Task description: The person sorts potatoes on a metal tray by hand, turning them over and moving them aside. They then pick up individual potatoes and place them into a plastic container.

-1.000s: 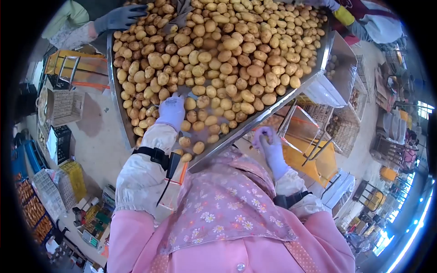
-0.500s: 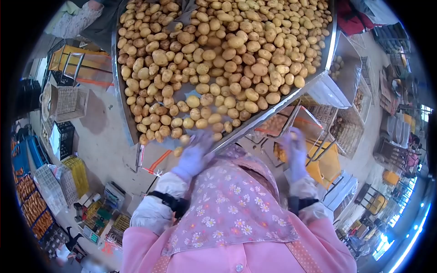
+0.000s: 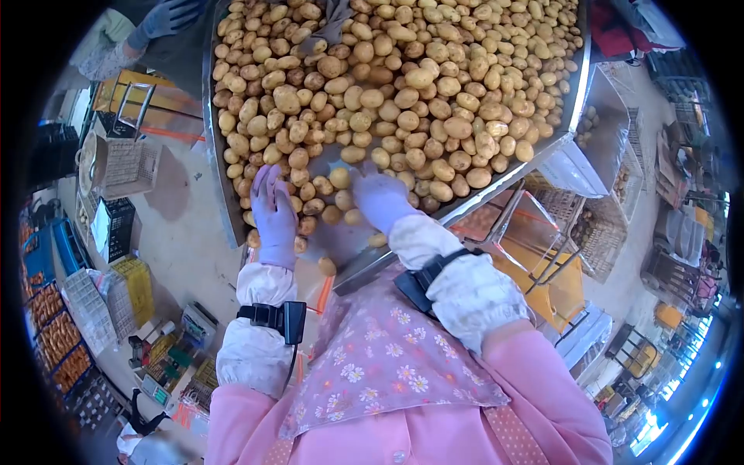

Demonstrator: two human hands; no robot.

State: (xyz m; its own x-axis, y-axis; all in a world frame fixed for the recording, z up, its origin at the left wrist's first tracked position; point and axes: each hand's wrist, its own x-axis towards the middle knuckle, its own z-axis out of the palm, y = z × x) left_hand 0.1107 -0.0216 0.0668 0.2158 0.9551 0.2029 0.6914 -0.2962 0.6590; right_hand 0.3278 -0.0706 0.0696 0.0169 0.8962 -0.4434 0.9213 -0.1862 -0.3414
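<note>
Many potatoes (image 3: 434, 93) cover a metal sorting tray (image 3: 345, 277) in front of me. My left hand (image 3: 273, 221), in a lilac glove, lies with fingers stretched over potatoes at the tray's near left corner. On the right, my right hand (image 3: 381, 200), gloved alike, reaches left among potatoes beside a bare patch of tray; its fingertips are blurred and partly hidden. Between my hands several potatoes lie loose, one potato (image 3: 339, 177) near my right fingers. A single potato (image 3: 326, 266) is at the tray's narrow front opening.
Another person's grey glove (image 3: 333, 23) touches potatoes at the far side, and a blue glove (image 3: 169, 17) shows at upper left. Below the tray's right edge are a yellow bag (image 3: 554, 291) and a metal frame. Crates (image 3: 130, 167) stand on the floor at left.
My right hand has come from beyond the tray's right edge onto the potatoes. My left hand has moved left and farther in. Some potatoes near the front opening have shifted or gone.
</note>
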